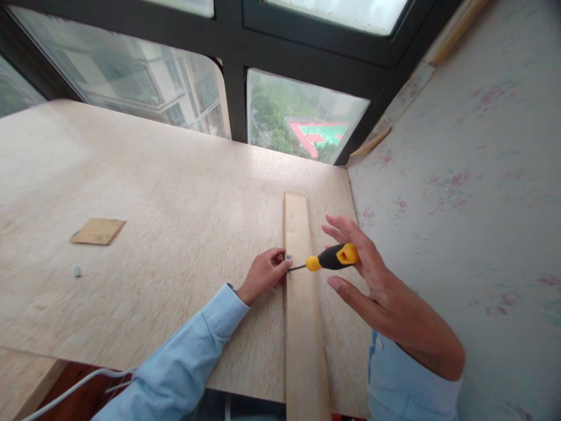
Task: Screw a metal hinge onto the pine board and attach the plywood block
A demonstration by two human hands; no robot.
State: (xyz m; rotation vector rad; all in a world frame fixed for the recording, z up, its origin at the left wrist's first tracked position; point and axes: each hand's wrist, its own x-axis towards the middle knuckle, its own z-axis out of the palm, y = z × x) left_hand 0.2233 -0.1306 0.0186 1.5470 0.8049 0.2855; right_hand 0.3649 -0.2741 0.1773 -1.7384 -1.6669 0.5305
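A long pale wooden plank lies on the marble-patterned tabletop, running away from me near the wall. My left hand is closed in a pinch at the plank's left edge, holding a small metal piece against the wood. My right hand holds a screwdriver with a yellow and black handle; its fingers are spread loosely and the handle rests against the palm. The screwdriver's tip points left at the metal piece.
A thin square of brown board and a small metal part lie on the tabletop at the left. A wallpapered wall stands close on the right. Dark-framed windows run behind the table. White cables hang below the front edge.
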